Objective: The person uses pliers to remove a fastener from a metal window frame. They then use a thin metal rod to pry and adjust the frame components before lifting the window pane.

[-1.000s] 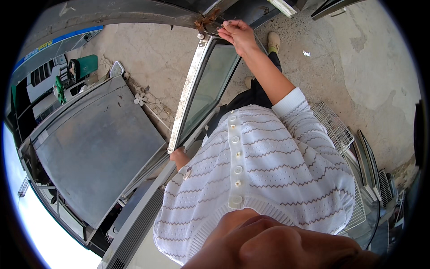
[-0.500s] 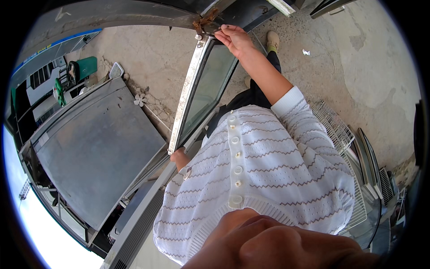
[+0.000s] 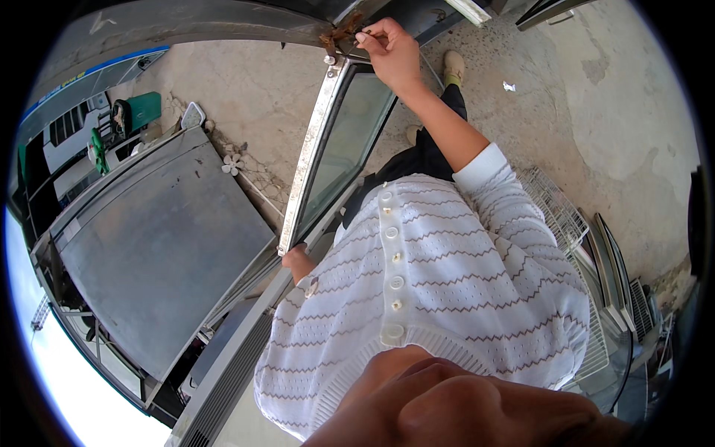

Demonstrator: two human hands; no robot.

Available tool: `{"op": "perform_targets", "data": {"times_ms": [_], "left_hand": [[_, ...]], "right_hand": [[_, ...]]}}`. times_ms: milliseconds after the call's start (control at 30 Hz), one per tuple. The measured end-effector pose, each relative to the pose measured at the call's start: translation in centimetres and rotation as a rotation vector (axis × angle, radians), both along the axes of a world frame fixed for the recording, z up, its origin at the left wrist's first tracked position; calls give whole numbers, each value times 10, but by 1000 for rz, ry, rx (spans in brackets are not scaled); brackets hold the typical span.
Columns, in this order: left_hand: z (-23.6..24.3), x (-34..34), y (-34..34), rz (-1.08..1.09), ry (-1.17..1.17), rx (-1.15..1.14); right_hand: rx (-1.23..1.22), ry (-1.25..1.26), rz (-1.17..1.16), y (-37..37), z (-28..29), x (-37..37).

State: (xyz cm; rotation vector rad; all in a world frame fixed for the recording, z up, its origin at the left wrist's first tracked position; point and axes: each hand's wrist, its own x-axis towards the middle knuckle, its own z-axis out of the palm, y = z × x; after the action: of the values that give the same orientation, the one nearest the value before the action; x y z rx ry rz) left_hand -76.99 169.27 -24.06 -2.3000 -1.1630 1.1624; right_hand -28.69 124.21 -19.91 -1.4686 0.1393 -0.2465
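A framed glass door (image 3: 346,134) with a scuffed white metal edge stands ajar in front of me. At its near end my left hand (image 3: 299,262) is closed round the edge; most of its fingers are hidden behind the frame. My right hand (image 3: 393,59) reaches up to the far end, thumb and fingertips pinched together beside a rusty hinge bracket (image 3: 342,33). Anything between those fingertips is too small to make out. The bracket joins the dark metal frame (image 3: 223,26) above the door, and a bolt head (image 3: 330,59) sits just below it.
To the left stands a large grey metal cabinet (image 3: 167,246), with a small white fan blade (image 3: 232,165) on the ground beside it. Wire racks (image 3: 555,208) and stacked panels (image 3: 611,276) lie at my right. A white scrap (image 3: 509,86) lies on the concrete floor.
My right hand has shifted slightly up and turned, its fingers going from stretched toward the hinge to a tighter pinch beside the bracket. The left hand and door are almost unchanged.
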Motion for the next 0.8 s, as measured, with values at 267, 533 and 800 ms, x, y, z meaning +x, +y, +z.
{"op": "perform_targets", "data": {"times_ms": [267,533,800], "left_hand": [[18,16,-26,28,9,-19],[24,-5,-32,-370,-318,-33],[28,4,-49,-374,-428,31]], "right_hand": [[-702,-531,62,17,44,-7],[-799,-692,138,19,48,0],[-731,-558,157,20,44,-12]]}}
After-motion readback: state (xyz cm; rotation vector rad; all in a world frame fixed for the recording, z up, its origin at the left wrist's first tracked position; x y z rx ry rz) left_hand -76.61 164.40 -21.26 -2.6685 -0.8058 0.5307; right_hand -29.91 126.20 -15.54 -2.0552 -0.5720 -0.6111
